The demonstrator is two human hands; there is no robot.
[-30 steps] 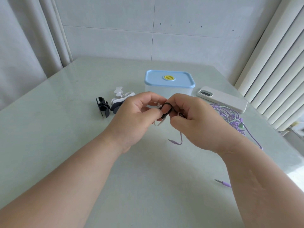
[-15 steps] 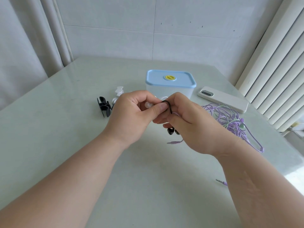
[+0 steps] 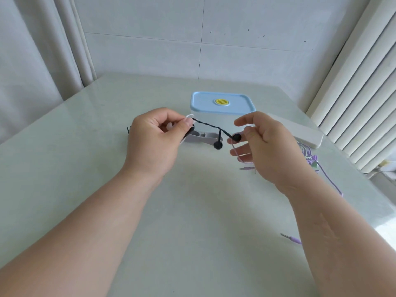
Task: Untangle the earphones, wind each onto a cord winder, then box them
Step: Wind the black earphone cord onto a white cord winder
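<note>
The black earphones (image 3: 214, 126), cord twisted and stretched in a line with both buds at its right end, hang just before the shut blue-lidded box (image 3: 222, 115), a pale cord winder (image 3: 201, 137) at its foot, purple earphones (image 3: 308, 156) tangled to its right.

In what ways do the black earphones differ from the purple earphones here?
The black earphones are held in the air between the left hand and the right hand; the purple earphones lie on the table. The black earphones' cord is pulled into a twisted line, with one bud hanging; the purple earphones' cord is a tangled heap. Both are wired.
</note>
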